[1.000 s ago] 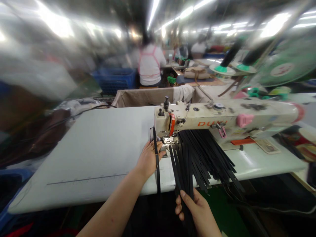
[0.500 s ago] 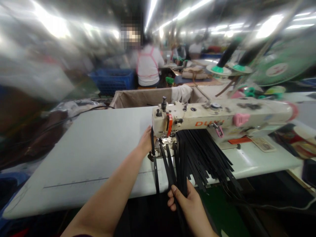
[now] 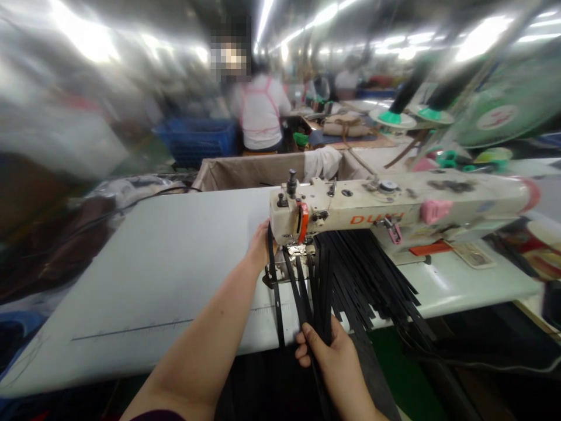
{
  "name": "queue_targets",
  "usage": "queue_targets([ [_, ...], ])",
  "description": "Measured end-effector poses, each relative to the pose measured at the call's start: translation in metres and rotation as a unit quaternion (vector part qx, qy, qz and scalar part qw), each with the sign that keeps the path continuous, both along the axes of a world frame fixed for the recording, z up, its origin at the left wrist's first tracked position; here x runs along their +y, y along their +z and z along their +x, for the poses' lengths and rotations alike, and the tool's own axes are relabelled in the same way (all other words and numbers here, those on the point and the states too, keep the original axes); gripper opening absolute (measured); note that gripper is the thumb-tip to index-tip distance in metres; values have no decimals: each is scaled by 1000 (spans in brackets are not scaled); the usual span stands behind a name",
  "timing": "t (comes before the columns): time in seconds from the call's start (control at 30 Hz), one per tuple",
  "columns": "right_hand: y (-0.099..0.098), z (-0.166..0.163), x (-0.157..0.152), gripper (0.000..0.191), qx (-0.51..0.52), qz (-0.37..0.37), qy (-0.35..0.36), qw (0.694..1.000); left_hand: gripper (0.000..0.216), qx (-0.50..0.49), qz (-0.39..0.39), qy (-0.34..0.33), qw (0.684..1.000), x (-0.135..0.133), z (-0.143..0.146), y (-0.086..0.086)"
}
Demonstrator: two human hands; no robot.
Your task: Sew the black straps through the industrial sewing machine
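My right hand (image 3: 331, 354) is closed on several long black strips (image 3: 302, 295), thumb on top, at the front edge of the worktable. These strips run from the hand up under the head of a sewing machine (image 3: 359, 204), towards its presser foot (image 3: 300, 250). My left hand (image 3: 259, 248) reaches to the left side of the machine head; its fingertips are hidden behind the head and a narrow black strip (image 3: 277, 304) hanging there. Whether those fingers grip anything is not visible.
A pile of black strips (image 3: 372, 275) lies under the machine arm, ends over the table edge. A fabric-lined bin (image 3: 249, 172) stands behind the pale tabletop (image 3: 188, 251). Thread cones (image 3: 407, 90) and a green fan (image 3: 504, 111) are at right. A person (image 3: 262, 114) works beyond.
Both hands stay at nearly the same places; my right hand still holds the strips. The view has shifted slightly.
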State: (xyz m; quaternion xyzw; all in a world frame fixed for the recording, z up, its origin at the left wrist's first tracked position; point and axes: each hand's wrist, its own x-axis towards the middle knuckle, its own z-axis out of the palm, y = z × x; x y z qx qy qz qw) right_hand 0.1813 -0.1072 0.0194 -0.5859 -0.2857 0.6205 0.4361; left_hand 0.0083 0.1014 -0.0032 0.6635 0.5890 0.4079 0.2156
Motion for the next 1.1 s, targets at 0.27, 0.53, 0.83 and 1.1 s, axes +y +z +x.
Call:
queue_targets([
  [0.27, -4, -1, -2, 59, 3, -3, -5, 1000, 11, -46, 6, 2, 999, -1, 3, -3],
  [0.53, -1, -2, 1, 62, 13, 5, -18, 1000, 9, -141, 11, 10, 990, -5, 1, -2],
  [0.83, -2, 3, -3, 61, 33, -1, -13, 999, 19, 81, 59, -41, 994, -70, -5, -12],
  [1.1, 4, 13, -18, 57, 83, -43, -16, 995, 28, 162, 87, -90, 979, -110, -1, -12],
])
